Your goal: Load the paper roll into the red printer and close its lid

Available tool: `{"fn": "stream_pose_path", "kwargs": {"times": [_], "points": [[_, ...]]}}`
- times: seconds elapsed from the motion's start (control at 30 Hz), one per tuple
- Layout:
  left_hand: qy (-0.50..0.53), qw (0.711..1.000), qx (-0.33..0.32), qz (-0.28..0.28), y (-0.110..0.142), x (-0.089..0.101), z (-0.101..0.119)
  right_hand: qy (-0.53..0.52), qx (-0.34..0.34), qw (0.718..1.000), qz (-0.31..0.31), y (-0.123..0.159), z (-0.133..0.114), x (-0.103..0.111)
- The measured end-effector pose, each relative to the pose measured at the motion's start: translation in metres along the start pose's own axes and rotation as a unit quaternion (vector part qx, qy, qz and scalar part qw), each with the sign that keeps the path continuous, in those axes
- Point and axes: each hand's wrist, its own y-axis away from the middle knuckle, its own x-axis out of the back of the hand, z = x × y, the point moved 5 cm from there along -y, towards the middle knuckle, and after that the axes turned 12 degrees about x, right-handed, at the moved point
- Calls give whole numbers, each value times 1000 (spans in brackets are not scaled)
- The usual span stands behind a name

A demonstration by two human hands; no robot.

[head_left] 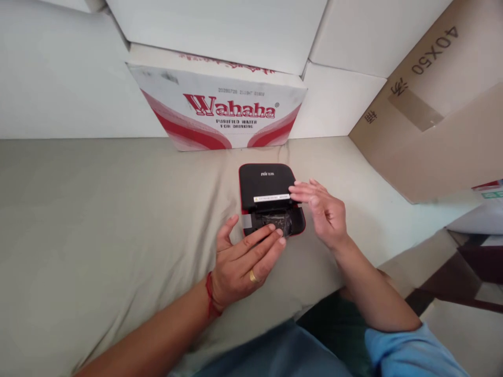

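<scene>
A flat black case (pixel 265 183) with red edges and a white label strip lies on the cloth in front of me. Its lower part shows an open section, where something dark in shiny clear plastic (pixel 280 220) sits; I cannot make out its kind. My left hand (pixel 245 259), fingers stretched out, rests its fingertips at the near side of this wrapped item. A red cord is on that wrist and a gold ring on a finger. On the other side, my right hand (pixel 324 209) has its fingers extended, the tips at the right edge of the black upper panel.
Behind the case stands a red and white Wahaha water carton (pixel 239 118), against large white boxes (pixel 216 26). A brown cardboard box (pixel 436 99) leans at the right. Wrinkled beige cloth (pixel 98 225) covers the surface.
</scene>
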Motion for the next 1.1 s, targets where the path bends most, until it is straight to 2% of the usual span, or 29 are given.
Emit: {"fn": "stream_pose_path", "kwargs": {"times": [0.17, 0.33, 0.43, 0.57, 0.7, 0.77, 0.83, 0.9, 1.0, 1.1], "points": [[-10, 1000, 2, -10, -1, -1, 1, 71, -3, 996, -60, 6, -8, -4], [1, 1000, 11, -10, -1, -4, -1, 43, 18, 999, -23, 11, -9, -4], [46, 998, 37, -20, 2, -3, -7, 39, 1, 999, -2, 12, -6, -4], [165, 977, 131, 12, 6, 7, -23, 50, -26, 998, 33, 9, -9, -8], [232, 928, 283, 70, 5, 12, -54, 16, 57, 998, 29, 13, -20, -17], [256, 900, 350, 44, 5, 5, -74, 5, 94, 995, 22, 20, -21, -19], [293, 875, 384, -39, 5, -8, -91, 8, 97, 995, 19, 25, -17, -18], [326, 848, 408, -88, 7, -18, -106, 4, 87, 996, 20, 28, -13, -17], [377, 815, 415, -145, 6, -26, -117, -19, 85, 996, 17, 27, -11, -16], [414, 797, 395, -193, -1, -27, -119, -22, 84, 996, 3, 25, -13, -15]]}}
